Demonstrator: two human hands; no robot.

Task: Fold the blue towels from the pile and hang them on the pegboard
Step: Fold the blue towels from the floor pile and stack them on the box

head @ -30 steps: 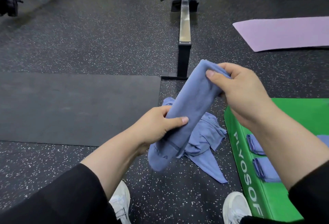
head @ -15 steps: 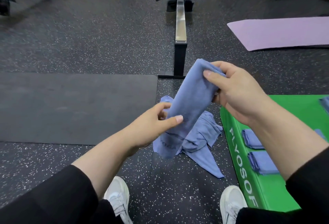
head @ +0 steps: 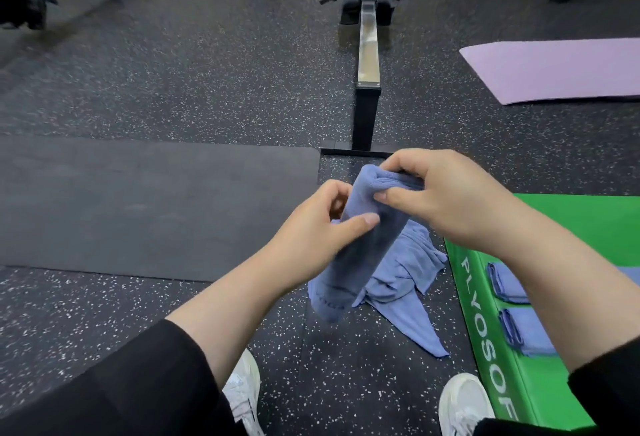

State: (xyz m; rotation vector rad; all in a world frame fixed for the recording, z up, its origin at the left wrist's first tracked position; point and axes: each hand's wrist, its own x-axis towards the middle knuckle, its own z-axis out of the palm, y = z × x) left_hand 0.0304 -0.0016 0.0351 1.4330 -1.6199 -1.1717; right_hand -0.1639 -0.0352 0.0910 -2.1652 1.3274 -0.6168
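I hold a long, narrow folded blue terry towel (head: 360,241) in the air above the speckled black rubber floor (head: 207,82), slanting from its upper end down toward my left shoe. My right hand (head: 446,200) pinches the upper end, thumb on the near side and fingers curled over the top, where the folded layers show as stacked edges. My left hand (head: 318,231) grips the towel at mid-length, thumb pressed across the front and fingers curled behind it. The lower end hangs free below my left hand, with faint dark lettering on it that I cannot read. Directly beneath the held towel, a loose pile of crumpled blue towels (head: 405,279) lies on the floor, one corner trailing toward my right shoe. Just right of that pile stands a green padded plyo box (head: 571,221) with white lettering on its side; 2 folded blue towels (head: 512,311) lie side by side on its top, partly hidden by my right forearm. Beyond the pile, the black-and-steel rail of a rowing machine (head: 367,54) runs away from me. Left of the pile lies a flat dark grey exercise mat (head: 138,207), and far right beyond the box a lilac yoga mat (head: 561,68). My 2 white trainers (head: 242,397) stand on the floor on my side of the pile, well apart.
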